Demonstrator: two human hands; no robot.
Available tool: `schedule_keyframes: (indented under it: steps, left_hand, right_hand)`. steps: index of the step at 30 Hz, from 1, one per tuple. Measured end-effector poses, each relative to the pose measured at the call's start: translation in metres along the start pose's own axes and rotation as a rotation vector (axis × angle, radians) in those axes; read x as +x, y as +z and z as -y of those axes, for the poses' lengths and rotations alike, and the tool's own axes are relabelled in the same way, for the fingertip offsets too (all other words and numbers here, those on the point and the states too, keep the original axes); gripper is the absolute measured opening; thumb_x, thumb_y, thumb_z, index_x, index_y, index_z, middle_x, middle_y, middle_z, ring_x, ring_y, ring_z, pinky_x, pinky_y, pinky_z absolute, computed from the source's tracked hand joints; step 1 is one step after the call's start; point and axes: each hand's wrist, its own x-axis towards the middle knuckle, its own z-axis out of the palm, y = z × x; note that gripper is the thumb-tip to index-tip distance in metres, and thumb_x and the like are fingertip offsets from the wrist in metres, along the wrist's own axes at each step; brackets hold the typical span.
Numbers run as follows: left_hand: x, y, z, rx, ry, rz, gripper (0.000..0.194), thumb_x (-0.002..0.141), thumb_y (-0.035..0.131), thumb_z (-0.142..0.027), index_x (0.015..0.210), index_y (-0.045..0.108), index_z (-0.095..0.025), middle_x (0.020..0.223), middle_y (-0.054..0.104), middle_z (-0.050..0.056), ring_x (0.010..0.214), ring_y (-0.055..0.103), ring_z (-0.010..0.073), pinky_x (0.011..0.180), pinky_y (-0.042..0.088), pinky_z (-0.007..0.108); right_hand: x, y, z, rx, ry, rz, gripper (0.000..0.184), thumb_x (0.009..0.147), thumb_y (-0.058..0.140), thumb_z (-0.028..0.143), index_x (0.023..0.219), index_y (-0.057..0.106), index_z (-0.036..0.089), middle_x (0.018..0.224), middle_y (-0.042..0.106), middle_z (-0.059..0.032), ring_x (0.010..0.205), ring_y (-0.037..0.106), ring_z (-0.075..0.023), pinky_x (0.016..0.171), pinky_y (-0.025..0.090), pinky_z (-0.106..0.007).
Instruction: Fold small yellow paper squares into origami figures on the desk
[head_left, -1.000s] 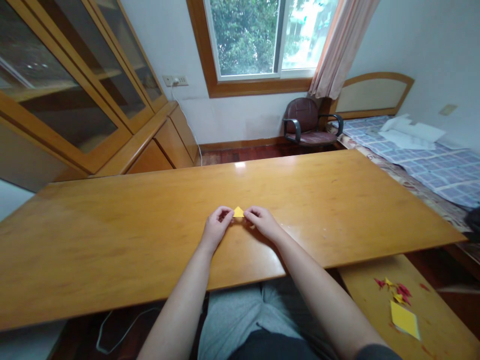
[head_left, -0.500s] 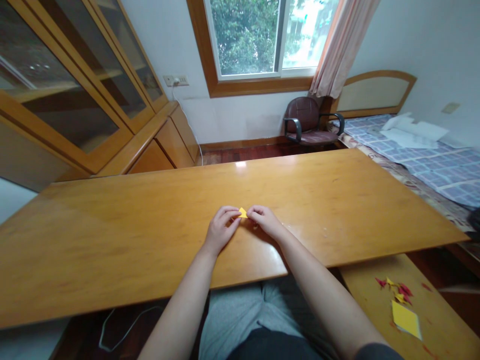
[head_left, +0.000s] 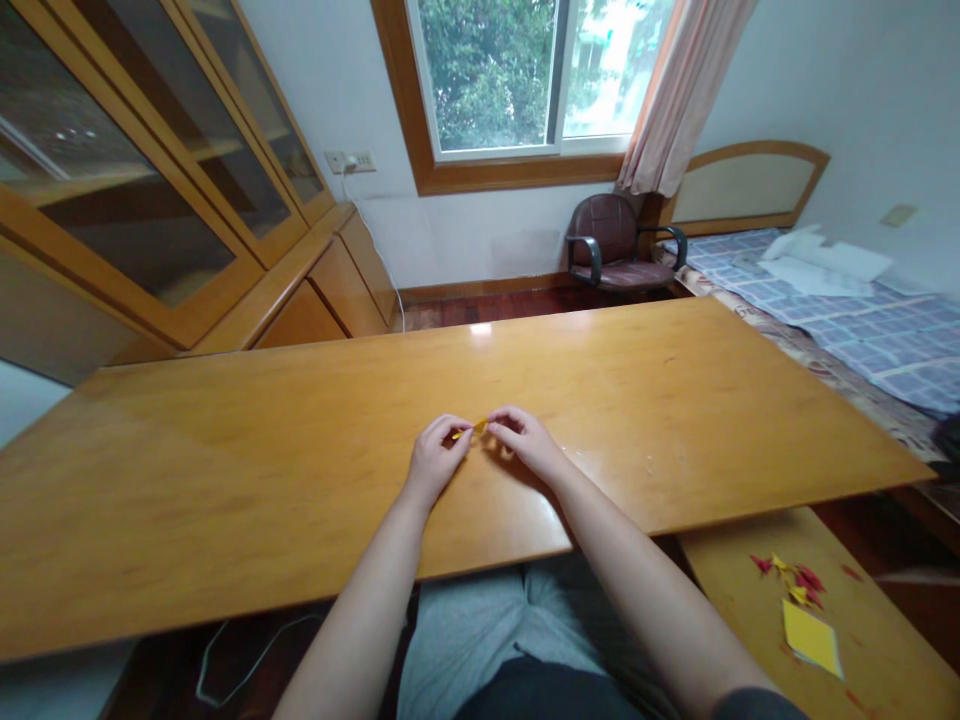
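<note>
Between my two hands is a small piece of folded yellow paper (head_left: pixel 480 427), held just above the wooden table (head_left: pixel 300 440). My left hand (head_left: pixel 436 452) pinches its left part between thumb and fingers, and a yellow tip pokes out inside that grip. The thumb and index finger of my right hand (head_left: pixel 523 437) close on the paper's right end. Seen almost edge-on, the paper looks narrow, and my fingertips hide part of its folds.
A lower surface at the right (head_left: pixel 735 560) carries a stack of yellow paper squares (head_left: pixel 811 638) and several small red and yellow folded paper pieces (head_left: pixel 795 580). Beyond the table stand a chair (head_left: pixel 611 240) and a bed (head_left: pixel 840 300); a glass-doored cabinet (head_left: pixel 172 170) is at left.
The yellow paper has turned from a flat triangle facing me to a narrow, nearly edge-on shape. Both hands have shifted slightly left, still pinching it.
</note>
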Motion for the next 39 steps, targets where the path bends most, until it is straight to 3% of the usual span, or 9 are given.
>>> schedule_keyframes:
  steps: [4, 10, 14, 19, 24, 30, 39]
  left_hand:
    - [-0.0006, 0.0020, 0.0046, -0.057, -0.098, 0.039, 0.011, 0.085, 0.062, -0.027, 0.085, 0.067, -0.018, 0.079, 0.067, 0.003, 0.071, 0.063, 0.0151, 0.063, 0.050, 0.024]
    - [-0.0031, 0.0041, 0.0081, -0.257, -0.265, 0.079, 0.025, 0.081, 0.067, -0.032, 0.100, 0.066, -0.016, 0.081, 0.067, 0.003, 0.066, 0.064, 0.0136, 0.061, 0.052, 0.024]
    - [-0.0029, 0.0036, 0.0087, -0.364, -0.300, 0.100, 0.032, 0.080, 0.069, -0.037, 0.104, 0.065, -0.016, 0.082, 0.067, 0.002, 0.067, 0.066, 0.0141, 0.064, 0.055, 0.026]
    - [-0.0031, 0.0037, 0.0096, -0.390, -0.329, 0.124, 0.030, 0.078, 0.071, -0.040, 0.095, 0.066, -0.016, 0.081, 0.070, 0.003, 0.068, 0.069, 0.0162, 0.066, 0.058, 0.028]
    - [-0.0038, 0.0036, 0.0088, -0.367, -0.308, 0.099, 0.029, 0.080, 0.070, -0.036, 0.100, 0.068, -0.016, 0.081, 0.070, 0.004, 0.067, 0.070, 0.0162, 0.066, 0.058, 0.028]
    - [-0.0022, 0.0015, 0.0043, -0.200, -0.128, 0.163, 0.025, 0.086, 0.063, -0.031, 0.106, 0.073, -0.020, 0.089, 0.070, 0.006, 0.068, 0.067, 0.0148, 0.065, 0.058, 0.027]
    - [-0.0019, -0.0005, 0.0015, -0.189, -0.110, 0.164, 0.025, 0.087, 0.062, -0.030, 0.107, 0.074, -0.021, 0.087, 0.068, 0.006, 0.067, 0.067, 0.0151, 0.064, 0.057, 0.027]
  right_hand:
    - [-0.0002, 0.0007, 0.0006, -0.046, 0.003, 0.028, 0.025, 0.080, 0.065, 0.041, 0.086, 0.066, 0.017, 0.075, 0.062, -0.0011, 0.063, 0.052, -0.0125, 0.056, 0.040, -0.023]
    - [0.0011, -0.0011, 0.0015, -0.032, 0.041, 0.040, 0.028, 0.080, 0.064, 0.043, 0.079, 0.066, 0.016, 0.066, 0.060, 0.0006, 0.058, 0.051, -0.0121, 0.054, 0.039, -0.023]
    - [0.0009, -0.0017, 0.0033, 0.003, 0.065, 0.039, 0.028, 0.079, 0.064, 0.044, 0.077, 0.065, 0.016, 0.062, 0.058, 0.0019, 0.054, 0.049, -0.0114, 0.052, 0.036, -0.023]
    - [-0.0001, -0.0015, 0.0051, 0.008, 0.080, 0.038, 0.030, 0.079, 0.063, 0.044, 0.077, 0.067, 0.015, 0.062, 0.058, 0.0011, 0.055, 0.050, -0.0118, 0.053, 0.036, -0.023]
    - [0.0011, -0.0008, 0.0045, 0.003, 0.070, 0.036, 0.028, 0.078, 0.064, 0.043, 0.076, 0.067, 0.015, 0.064, 0.060, 0.0004, 0.058, 0.051, -0.0123, 0.056, 0.038, -0.024]
    - [0.0020, -0.0010, 0.0016, 0.002, 0.065, 0.037, 0.028, 0.079, 0.063, 0.042, 0.079, 0.067, 0.015, 0.063, 0.059, 0.0010, 0.057, 0.051, -0.0124, 0.056, 0.039, -0.024]
    - [0.0024, 0.0001, -0.0005, 0.015, 0.067, 0.037, 0.028, 0.080, 0.063, 0.043, 0.080, 0.066, 0.016, 0.063, 0.058, 0.0016, 0.056, 0.051, -0.0120, 0.054, 0.038, -0.024]
